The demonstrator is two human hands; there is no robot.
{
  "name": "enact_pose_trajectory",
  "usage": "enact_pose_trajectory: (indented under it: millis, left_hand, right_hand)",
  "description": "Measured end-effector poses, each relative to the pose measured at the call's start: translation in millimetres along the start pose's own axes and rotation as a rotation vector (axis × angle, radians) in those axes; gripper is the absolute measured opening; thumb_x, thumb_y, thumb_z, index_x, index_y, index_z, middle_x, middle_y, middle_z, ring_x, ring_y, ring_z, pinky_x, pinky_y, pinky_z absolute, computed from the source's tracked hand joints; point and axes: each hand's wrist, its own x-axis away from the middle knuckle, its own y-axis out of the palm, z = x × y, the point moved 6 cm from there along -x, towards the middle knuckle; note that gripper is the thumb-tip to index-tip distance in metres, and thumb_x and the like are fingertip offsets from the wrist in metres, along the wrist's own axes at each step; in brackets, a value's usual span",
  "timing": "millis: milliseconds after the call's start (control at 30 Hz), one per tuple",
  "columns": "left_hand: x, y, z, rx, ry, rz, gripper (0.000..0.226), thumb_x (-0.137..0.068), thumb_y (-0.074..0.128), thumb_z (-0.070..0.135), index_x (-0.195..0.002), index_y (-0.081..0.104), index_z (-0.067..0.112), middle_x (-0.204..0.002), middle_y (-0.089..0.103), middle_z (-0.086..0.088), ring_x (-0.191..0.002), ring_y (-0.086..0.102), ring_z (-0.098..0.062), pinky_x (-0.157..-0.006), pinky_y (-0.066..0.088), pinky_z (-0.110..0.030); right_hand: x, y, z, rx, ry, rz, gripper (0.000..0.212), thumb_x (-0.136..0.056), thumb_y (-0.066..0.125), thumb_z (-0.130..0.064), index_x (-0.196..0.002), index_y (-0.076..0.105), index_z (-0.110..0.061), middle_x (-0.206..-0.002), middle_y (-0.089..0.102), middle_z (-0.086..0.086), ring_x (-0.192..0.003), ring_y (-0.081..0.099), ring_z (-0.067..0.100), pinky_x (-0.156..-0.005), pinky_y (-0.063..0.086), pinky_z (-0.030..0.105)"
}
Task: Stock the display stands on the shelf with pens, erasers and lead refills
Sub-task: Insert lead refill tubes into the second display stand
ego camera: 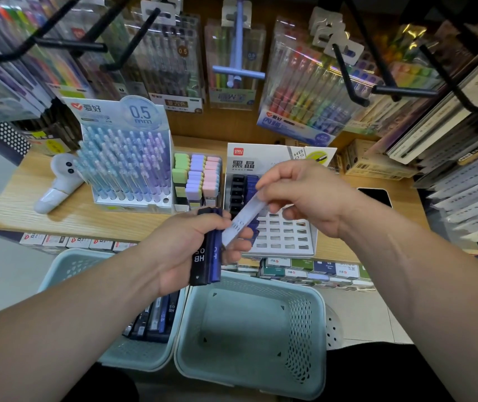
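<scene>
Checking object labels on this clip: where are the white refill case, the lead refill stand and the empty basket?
white refill case (242,220): head view, middle of its long flat face.
lead refill stand (282,232): head view, white grid of empty slots.
empty basket (246,320): head view, its bare floor.

White handheld fan (58,184) left; black phone (375,196) right.

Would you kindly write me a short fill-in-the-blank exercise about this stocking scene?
1. The left hand grips dark lead refill cases, while the right hand pinches one ____ case.
2. The eraser stand holds green, purple and ____ erasers.
3. The card on the pen stand reads ____ mm.
Missing words: white; pink; 0.5.
</scene>
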Motion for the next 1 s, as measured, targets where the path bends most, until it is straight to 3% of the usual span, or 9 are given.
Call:
enact_pose_trajectory:
  millis: [167,233,300,400,567,633,767,900,1000]
  left_hand:
    - [-2,-5,6,0.057,0.066,0.068,0.008,-0.095,0.060,0.005,-0.103,0.062,0.005,-0.091,0.074,-0.022,-0.058,0.065,-0.017,-0.051,0.055,-0.022]
    - [-3,-10,9,0.058,0.101,0.126,0.008,-0.092,0.066,0.007,-0.099,0.062,0.007,-0.084,0.073,-0.020,-0.051,0.058,-0.014,-0.044,0.048,-0.020]
    - [-5,-13,10,0.020,0.128,0.148,0.010,-0.088,0.070,0.010,-0.094,0.064,0.005,-0.076,0.070,-0.016,-0.048,0.053,-0.012,-0.041,0.042,-0.019]
    - [-5,-10,8,-0.074,0.147,0.105,0.011,-0.081,0.074,0.016,-0.085,0.067,0.008,-0.066,0.062,-0.008,-0.050,0.049,-0.013,-0.042,0.038,-0.020]
    - [-3,-6,6,-0.096,0.133,0.085,0.014,-0.089,0.070,0.019,-0.092,0.069,0.005,-0.072,0.065,-0.011,-0.050,0.050,-0.014,-0.043,0.039,-0.021]
    - [-3,-7,6,-0.071,0.096,0.095,0.016,-0.090,0.069,0.021,-0.095,0.070,0.005,-0.079,0.070,-0.014,-0.050,0.053,-0.014,-0.043,0.042,-0.021]
    - [-4,-11,3,-0.008,0.052,0.121,0.010,-0.094,0.060,0.011,-0.104,0.062,0.008,-0.084,0.072,-0.017,-0.054,0.059,-0.017,-0.046,0.048,-0.024]
    - [-6,-14,0,0.023,0.042,0.130,0.016,-0.094,0.050,0.004,-0.105,0.060,0.008,-0.085,0.072,-0.019,-0.056,0.061,-0.021,-0.048,0.050,-0.025]
    - [-8,-16,-1,0.023,0.033,0.132,0.018,-0.093,0.048,0.004,-0.106,0.060,0.007,-0.084,0.071,-0.019,-0.056,0.061,-0.022,-0.048,0.050,-0.026]
  right_hand:
    - [-2,-10,-2,-0.045,-0.007,0.024,0.016,-0.084,0.066,0.006,-0.082,0.066,-0.010,-0.070,0.065,0.012,-0.057,0.057,0.015,-0.046,0.041,0.022]
    - [2,-1,0,0.052,0.032,-0.113,0.027,-0.080,0.063,0.007,-0.096,0.065,-0.014,-0.064,0.059,0.005,-0.056,0.052,0.014,-0.048,0.040,0.024]
    - [10,12,2,0.155,0.062,-0.322,0.055,-0.073,0.065,0.005,-0.120,0.059,-0.023,-0.070,0.060,0.005,-0.059,0.053,0.014,-0.051,0.040,0.026]
    - [22,34,4,0.287,0.022,-0.545,0.085,-0.078,0.066,0.013,-0.144,0.042,-0.036,-0.077,0.063,0.005,-0.063,0.058,0.014,-0.055,0.044,0.026]
    - [21,42,6,0.316,-0.016,-0.586,0.085,-0.082,0.069,0.014,-0.147,0.039,-0.033,-0.100,0.064,0.027,-0.072,0.068,0.018,-0.063,0.057,0.031]
    - [19,31,5,0.297,-0.017,-0.532,0.076,-0.085,0.068,0.013,-0.141,0.042,-0.030,-0.111,0.062,0.030,-0.076,0.070,0.020,-0.063,0.058,0.032]
    - [2,-7,3,0.210,-0.052,-0.194,0.038,-0.097,0.059,0.004,-0.125,0.053,-0.022,-0.095,0.064,0.022,-0.070,0.069,0.021,-0.061,0.060,0.033]
    - [-12,-39,9,0.359,-0.124,0.188,0.012,-0.100,0.058,-0.007,-0.104,0.064,-0.018,-0.093,0.064,0.008,-0.073,0.072,0.019,-0.063,0.063,0.037]
    - [-17,-41,14,0.536,-0.207,0.283,0.004,-0.096,0.065,-0.012,-0.094,0.068,-0.015,-0.086,0.069,0.003,-0.075,0.071,0.021,-0.071,0.062,0.040]
